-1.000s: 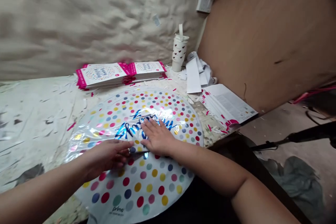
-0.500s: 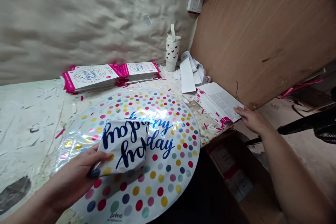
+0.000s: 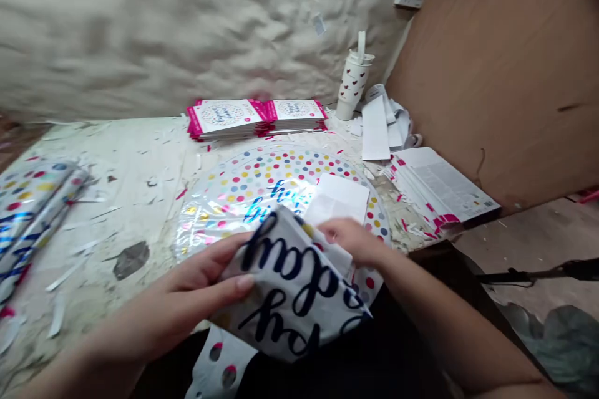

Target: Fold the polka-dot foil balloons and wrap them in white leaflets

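Observation:
My left hand (image 3: 206, 280) grips a folded foil balloon (image 3: 299, 287), white with dark blue lettering and coloured dots, its thumb across the near face. At the balloon's far edge, my right hand (image 3: 349, 240) is closed on a white card (image 3: 344, 196) that sticks up beyond its fingers. Motion blurs these fingers a little. Beneath both hands lies a flat round foil balloon (image 3: 224, 199) with coloured dots and shiny blue lettering. A dotted strip of foil (image 3: 222, 361) hangs below the folded balloon.
Pink-edged packets (image 3: 229, 115) are stacked along the wall. A white tumbler (image 3: 353, 84) stands beside loose white paper (image 3: 377, 131). Printed cards (image 3: 440, 187) lie fanned at the table's right edge. More dotted foil (image 3: 32, 212) rests at left, with paper scraps scattered about.
My right hand has left the fanned cards with a white card and moved to the folded balloon. My left hand has brought that balloon nearer and turned it. The view has shifted left.

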The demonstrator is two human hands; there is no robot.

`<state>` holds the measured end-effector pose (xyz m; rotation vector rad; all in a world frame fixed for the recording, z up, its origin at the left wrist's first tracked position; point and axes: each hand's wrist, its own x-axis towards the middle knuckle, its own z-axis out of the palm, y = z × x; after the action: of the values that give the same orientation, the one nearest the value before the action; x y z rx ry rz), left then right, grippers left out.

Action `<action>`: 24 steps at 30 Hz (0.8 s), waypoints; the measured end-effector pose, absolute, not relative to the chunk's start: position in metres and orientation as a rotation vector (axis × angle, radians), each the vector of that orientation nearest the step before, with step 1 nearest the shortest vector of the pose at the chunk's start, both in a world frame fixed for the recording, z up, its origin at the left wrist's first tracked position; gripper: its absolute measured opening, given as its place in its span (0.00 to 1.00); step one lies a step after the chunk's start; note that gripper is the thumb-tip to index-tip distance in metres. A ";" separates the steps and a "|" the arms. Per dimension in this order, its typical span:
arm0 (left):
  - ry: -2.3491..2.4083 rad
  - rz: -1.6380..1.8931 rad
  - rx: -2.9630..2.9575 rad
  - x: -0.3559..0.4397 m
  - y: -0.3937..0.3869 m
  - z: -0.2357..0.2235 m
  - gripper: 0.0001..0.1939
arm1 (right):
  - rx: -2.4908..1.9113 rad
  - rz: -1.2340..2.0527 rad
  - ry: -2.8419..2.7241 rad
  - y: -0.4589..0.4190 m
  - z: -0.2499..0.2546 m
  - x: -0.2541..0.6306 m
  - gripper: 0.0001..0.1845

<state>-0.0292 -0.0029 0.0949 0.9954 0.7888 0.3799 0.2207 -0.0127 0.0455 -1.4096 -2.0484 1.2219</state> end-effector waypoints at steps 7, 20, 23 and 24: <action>0.826 0.262 1.390 0.000 0.015 0.094 0.22 | -0.963 1.863 -1.599 0.020 0.055 0.230 0.48; 0.757 0.089 2.643 0.067 -0.012 0.023 0.32 | -1.718 1.282 -0.913 0.061 0.014 0.345 0.12; 0.682 -0.161 2.665 0.038 -0.012 0.015 0.34 | -1.669 1.310 -0.889 0.057 0.010 0.359 0.14; 0.657 -0.183 2.668 0.021 -0.010 0.019 0.31 | -1.640 1.327 -0.880 0.053 0.009 0.359 0.15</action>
<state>0.0210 -0.0103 0.0189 2.6678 0.6572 -0.1828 0.3588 0.0531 0.0093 -1.6399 -0.8804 1.3269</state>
